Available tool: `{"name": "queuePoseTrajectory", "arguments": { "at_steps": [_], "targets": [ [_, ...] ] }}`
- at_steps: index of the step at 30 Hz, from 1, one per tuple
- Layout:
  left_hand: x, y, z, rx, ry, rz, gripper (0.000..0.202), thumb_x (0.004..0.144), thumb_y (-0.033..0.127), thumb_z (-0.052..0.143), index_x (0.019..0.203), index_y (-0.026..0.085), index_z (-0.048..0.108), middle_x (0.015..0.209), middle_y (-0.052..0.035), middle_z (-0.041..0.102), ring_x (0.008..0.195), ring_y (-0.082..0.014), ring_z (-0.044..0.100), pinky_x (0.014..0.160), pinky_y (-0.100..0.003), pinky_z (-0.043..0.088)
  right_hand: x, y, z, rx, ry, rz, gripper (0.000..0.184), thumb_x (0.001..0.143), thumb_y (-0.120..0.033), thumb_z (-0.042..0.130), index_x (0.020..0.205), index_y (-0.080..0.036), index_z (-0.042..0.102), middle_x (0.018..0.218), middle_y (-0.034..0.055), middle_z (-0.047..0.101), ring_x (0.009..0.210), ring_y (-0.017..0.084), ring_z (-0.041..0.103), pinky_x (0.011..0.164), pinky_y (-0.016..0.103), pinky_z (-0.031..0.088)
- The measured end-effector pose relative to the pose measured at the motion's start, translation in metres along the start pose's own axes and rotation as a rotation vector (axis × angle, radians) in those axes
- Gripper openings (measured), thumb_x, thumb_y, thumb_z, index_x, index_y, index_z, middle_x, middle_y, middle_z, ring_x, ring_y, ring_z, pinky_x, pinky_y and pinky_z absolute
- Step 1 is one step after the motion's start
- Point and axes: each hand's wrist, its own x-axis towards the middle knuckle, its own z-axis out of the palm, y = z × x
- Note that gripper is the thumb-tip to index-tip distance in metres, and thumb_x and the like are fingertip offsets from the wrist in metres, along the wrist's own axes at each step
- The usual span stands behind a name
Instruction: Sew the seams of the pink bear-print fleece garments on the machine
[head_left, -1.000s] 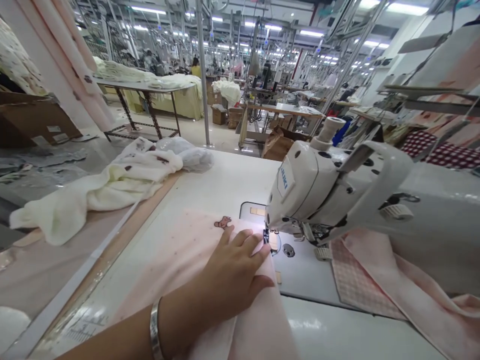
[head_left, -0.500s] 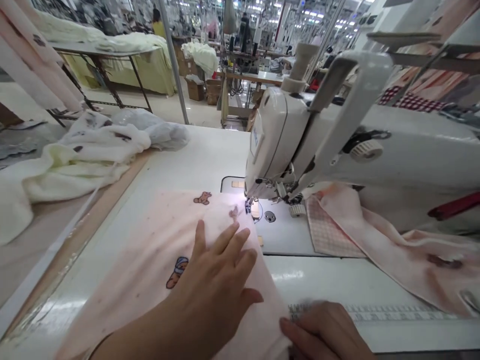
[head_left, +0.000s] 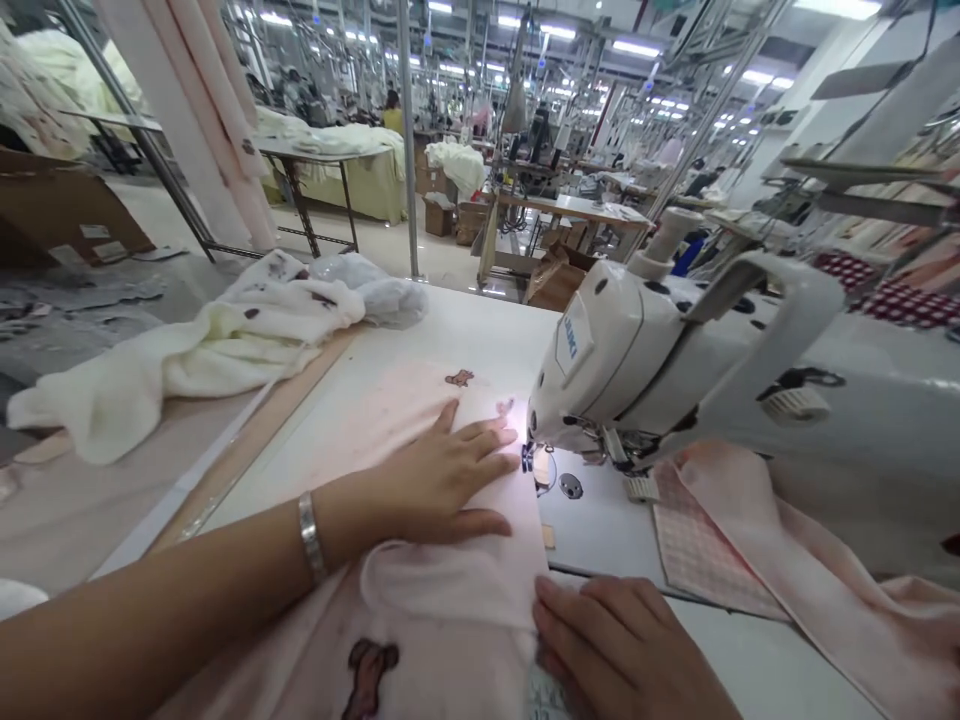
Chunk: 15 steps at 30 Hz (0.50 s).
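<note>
Pale pink printed fabric (head_left: 457,590) with small bear figures lies on the white sewing table, its right edge running up to the presser foot (head_left: 527,458) of the sewing machine (head_left: 592,350). My left hand (head_left: 442,475) rests flat on the fabric, fingers spread, with the fingertips just left of the foot. Below that wrist the cloth is bunched in soft folds. Nearer to me, my right hand (head_left: 615,640) holds the fabric's right edge between thumb and fingers; the thumb is partly hidden.
To the machine's right lies another pink strip with a checked piece (head_left: 712,545). A cream printed cloth (head_left: 225,335) is heaped on the left beside a plastic bag (head_left: 386,290). Cardboard boxes (head_left: 67,210), metal poles and other worktables stand beyond.
The view has tilted up and swung left. My left hand has turned and lies closer to the presser foot, with folds below its wrist. My right hand has come up against the fabric edge.
</note>
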Motion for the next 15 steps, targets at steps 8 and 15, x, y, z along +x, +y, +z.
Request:
{"name": "queuePoseTrajectory", "arguments": {
  "at_steps": [8, 15],
  "targets": [
    [0.037, -0.056, -0.002, 0.048, 0.051, 0.105, 0.053, 0.086, 0.055, 0.047, 0.119, 0.015, 0.050, 0.132, -0.0148, 0.047, 0.127, -0.0269, 0.035, 0.106, -0.045, 0.013, 0.038, 0.038, 0.015, -0.012, -0.043, 0.039, 0.024, 0.092, -0.020, 0.041, 0.096, -0.017, 0.064, 0.090, 0.0065, 0.066, 0.077, 0.018, 0.057, 0.068, 0.032, 0.042],
    [0.061, -0.094, -0.008, 0.198, 0.016, 0.102, 0.050, 0.090, 0.049, 0.043, 0.128, 0.017, 0.045, 0.143, -0.0127, 0.035, 0.135, -0.0246, 0.023, 0.108, -0.050, -0.003, 0.044, 0.049, 0.027, -0.053, -0.079, 0.091, 0.023, 0.090, -0.021, 0.042, 0.105, -0.017, 0.060, 0.094, 0.0092, 0.064, 0.085, 0.022, 0.059, 0.069, 0.035, 0.047]
  ]
}}
